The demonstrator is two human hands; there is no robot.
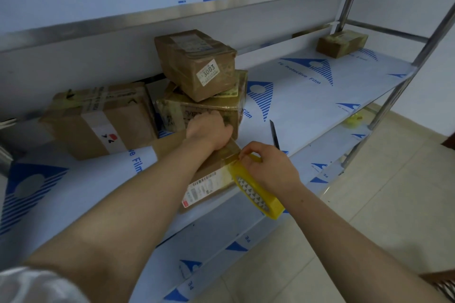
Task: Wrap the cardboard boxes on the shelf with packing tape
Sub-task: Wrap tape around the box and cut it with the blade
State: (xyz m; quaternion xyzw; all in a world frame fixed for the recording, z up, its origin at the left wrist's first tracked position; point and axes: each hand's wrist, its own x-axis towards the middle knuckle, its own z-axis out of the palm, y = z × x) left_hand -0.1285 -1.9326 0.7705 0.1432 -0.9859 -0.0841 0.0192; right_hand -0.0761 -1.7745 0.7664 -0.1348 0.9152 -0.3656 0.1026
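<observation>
A flat cardboard box (211, 174) with a shipping label lies at the front edge of the middle shelf (307, 96). My left hand (209, 129) rests knuckles-up on its far top edge, fingers curled down against the taped box (197, 108) behind it. My right hand (268, 167) grips a yellow roll of packing tape (258, 194) at the flat box's right corner, with a clear strip of tape running from the roll over the box top. A box labelled 3003 (194, 61) is stacked on the taped box.
A larger box (98, 118) with white tape stands at the left. A small taped box (341, 42) sits at the shelf's far right. A dark knife (274, 134) lies on the shelf just beyond my right hand. A small yellow object (354, 118) lies on the lower shelf.
</observation>
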